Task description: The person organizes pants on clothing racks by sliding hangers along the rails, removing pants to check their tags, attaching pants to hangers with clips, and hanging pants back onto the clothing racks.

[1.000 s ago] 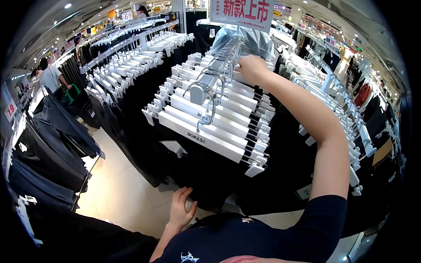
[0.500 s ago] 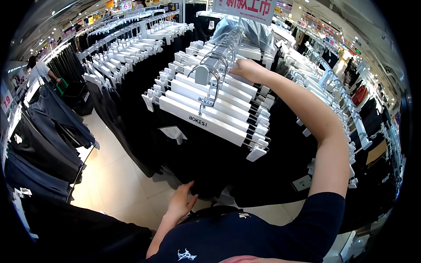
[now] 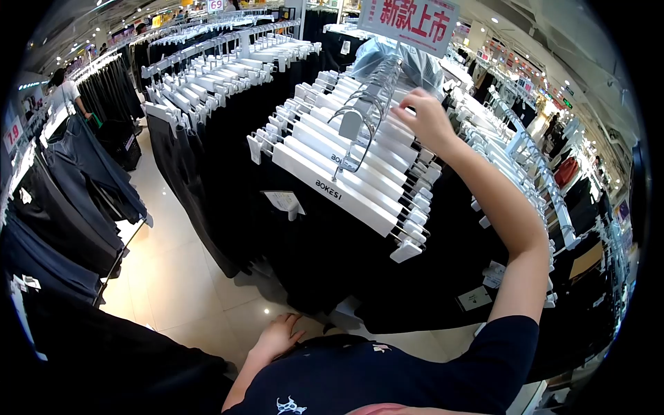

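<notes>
A row of white clip hangers (image 3: pixel 337 197) marked BOKESI hangs from a metal rail, with black trousers (image 3: pixel 332 270) clipped below. My right hand (image 3: pixel 425 123) is just right of the hanger hooks (image 3: pixel 384 83), its fingers loosely bent and thumb and forefinger apart; nothing shows between them. Low by the front of my dark shirt, my left hand (image 3: pixel 277 337) has loosely curved fingers, slightly apart, and holds nothing visible. A white tag (image 3: pixel 283 202) sticks out from the front trousers.
Another rack of hangers (image 3: pixel 207 90) stands to the left, and more hangers (image 3: pixel 491 145) line the right. Dark trousers (image 3: pixel 90 187) hang at far left. A red-lettered sign (image 3: pixel 409 24) tops the rail. A person (image 3: pixel 69 90) stands in the left aisle.
My right hand has come away from the hanger hooks, up and to the right. My left hand has dropped lower and closer to my shirt. The view has shifted slightly.
</notes>
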Motion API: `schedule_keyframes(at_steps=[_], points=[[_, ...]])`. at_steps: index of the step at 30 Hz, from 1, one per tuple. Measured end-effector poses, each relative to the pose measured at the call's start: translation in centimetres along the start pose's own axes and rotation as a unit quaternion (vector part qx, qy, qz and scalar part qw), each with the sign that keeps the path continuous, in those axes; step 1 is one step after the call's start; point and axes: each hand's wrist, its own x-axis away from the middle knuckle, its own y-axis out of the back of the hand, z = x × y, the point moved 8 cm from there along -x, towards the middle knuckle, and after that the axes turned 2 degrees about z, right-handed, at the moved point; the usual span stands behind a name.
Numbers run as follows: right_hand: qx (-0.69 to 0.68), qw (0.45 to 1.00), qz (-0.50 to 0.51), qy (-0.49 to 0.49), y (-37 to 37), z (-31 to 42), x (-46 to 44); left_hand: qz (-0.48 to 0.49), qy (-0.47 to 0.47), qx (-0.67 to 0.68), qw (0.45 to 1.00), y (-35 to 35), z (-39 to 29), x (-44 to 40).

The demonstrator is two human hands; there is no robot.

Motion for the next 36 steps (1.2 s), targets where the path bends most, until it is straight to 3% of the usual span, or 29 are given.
schedule_keyframes(at_steps=[2,4,6,7,8,10,11,13,18,21,24,25,26,28,29,36], points=[[-0.058,0.993,0.049,-0.087,1.1,-0.8,-0.7,-0.003,0.003,-0.004,1.000,0.4,0.2,-0.3],[-0.133,0.921,0.276,-0.240,-1.5,-1.4,0.6,0.002,0.008,-0.007,1.000,0.4,0.3,-0.3],[-0.127,0.883,0.375,-0.252,-4.3,-1.7,2.9,0.010,0.000,-0.018,1.000,0.5,0.3,-0.4],[-0.099,0.912,0.341,-0.203,-4.7,-0.8,3.6,0.014,0.000,-0.021,1.000,0.4,0.6,-0.4],[-0.089,0.893,0.403,-0.179,-6.4,-1.0,4.5,0.039,0.006,-0.023,0.999,-0.3,1.0,-0.6],[-0.051,0.856,0.459,-0.233,-6.6,-0.4,5.1,0.065,0.010,-0.027,0.997,-0.8,1.1,-0.8],[-0.052,0.856,0.458,-0.235,-6.7,-0.5,5.4,0.079,0.015,-0.029,0.996,-1.1,1.2,-0.7],[-0.064,0.920,0.344,-0.177,-6.1,-0.2,4.3,0.095,0.021,-0.031,0.995,-1.6,1.1,-0.7],[-0.026,0.937,0.309,-0.162,-6.7,-1.7,3.8,0.165,0.075,-0.042,0.982,-3.2,2.0,-0.5],[-0.026,0.936,0.315,-0.152,-6.4,-1.6,3.5,0.160,0.082,-0.043,0.983,-3.2,2.1,-0.4],[-0.061,0.919,0.347,-0.179,-5.8,-1.8,3.8,0.170,0.098,-0.041,0.980,-3.3,2.6,-0.4],[-0.117,0.873,0.396,-0.261,-6.4,-2.9,4.6,0.175,0.096,-0.046,0.979,-3.4,2.7,-0.5],[-0.150,0.871,0.372,-0.284,-5.9,-3.7,4.7,0.170,0.097,-0.047,0.979,-3.4,2.8,-0.5],[-0.240,0.879,0.351,-0.216,-5.6,-2.9,4.4,0.171,0.095,-0.053,0.979,-3.8,3.3,-0.7],[-0.152,0.855,0.431,-0.244,-5.7,-4.0,4.9,0.170,0.096,-0.052,0.979,-4.1,3.8,-0.7],[-0.117,0.846,0.456,-0.250,-4.4,-2.2,3.1,0.186,0.130,-0.062,0.972,-4.1,3.7,-1.1]])
